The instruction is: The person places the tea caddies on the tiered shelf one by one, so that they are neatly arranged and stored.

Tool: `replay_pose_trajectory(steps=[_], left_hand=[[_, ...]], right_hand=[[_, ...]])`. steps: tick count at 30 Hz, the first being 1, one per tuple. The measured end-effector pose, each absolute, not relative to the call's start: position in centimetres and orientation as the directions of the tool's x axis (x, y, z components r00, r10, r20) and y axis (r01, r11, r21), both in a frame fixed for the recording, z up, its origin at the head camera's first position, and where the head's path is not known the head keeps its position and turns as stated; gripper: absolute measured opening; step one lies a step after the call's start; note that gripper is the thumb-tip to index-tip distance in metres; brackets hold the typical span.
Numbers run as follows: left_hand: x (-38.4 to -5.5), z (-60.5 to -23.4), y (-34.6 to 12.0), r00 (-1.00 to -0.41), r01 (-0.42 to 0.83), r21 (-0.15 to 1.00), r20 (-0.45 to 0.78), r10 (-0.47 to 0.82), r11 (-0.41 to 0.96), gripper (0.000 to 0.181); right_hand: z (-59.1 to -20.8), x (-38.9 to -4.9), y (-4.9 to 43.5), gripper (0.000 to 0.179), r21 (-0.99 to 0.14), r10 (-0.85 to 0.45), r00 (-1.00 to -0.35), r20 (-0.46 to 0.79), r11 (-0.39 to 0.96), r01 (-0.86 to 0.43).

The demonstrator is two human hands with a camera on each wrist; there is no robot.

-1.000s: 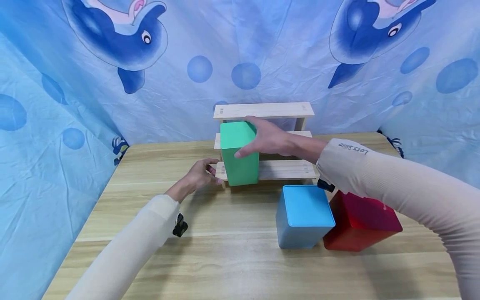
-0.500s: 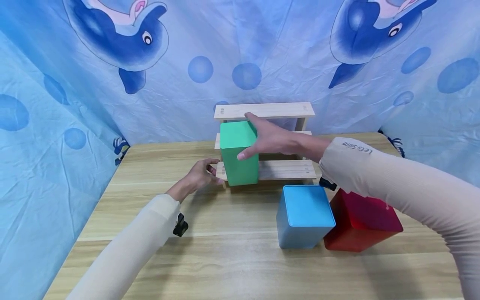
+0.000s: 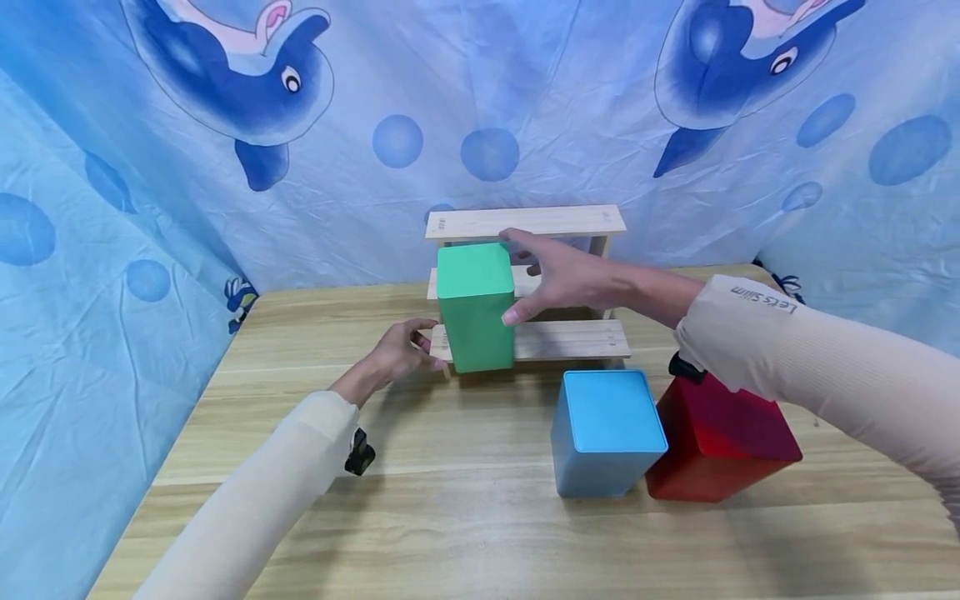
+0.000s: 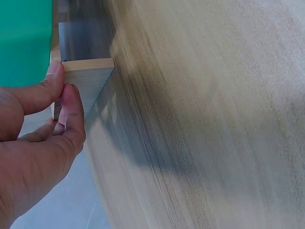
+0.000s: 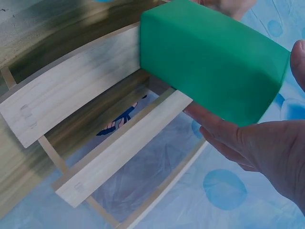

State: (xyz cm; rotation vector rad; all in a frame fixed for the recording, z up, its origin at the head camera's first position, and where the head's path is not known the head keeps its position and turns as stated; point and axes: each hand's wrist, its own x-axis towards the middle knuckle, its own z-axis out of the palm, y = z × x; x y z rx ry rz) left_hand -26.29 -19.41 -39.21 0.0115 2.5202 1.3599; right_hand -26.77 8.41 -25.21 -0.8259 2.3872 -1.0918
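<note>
Plainly, green box (image 3: 480, 329) just left of right hand (image 3: 570, 275), long axis upright on lowest shelf board (image 3: 573, 340). Right fingers (image 5: 217, 125) spread apart; I cannot tell whether thumb (image 3: 517, 314) touches box. Left hand (image 3: 400, 347), across box, pinches board's end.

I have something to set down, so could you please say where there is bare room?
The lowest shelf is bare right of the green box, as is the tabletop between the left sleeve and the blue box. Crowded: the red box, close beside the blue one.
</note>
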Motion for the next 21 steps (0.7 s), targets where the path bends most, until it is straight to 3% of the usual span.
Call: replay_pose_trajectory(steps=[21], left_hand=[[-26.1,-39.0,-19.3,-0.964,-0.13,0.807,-0.239,0.118,0.576,0.078]], right_hand=[[-23.5,-26.5,15.9,0.098,-0.813,-0.591,-0.796,-0.129,0.523,-0.257]])
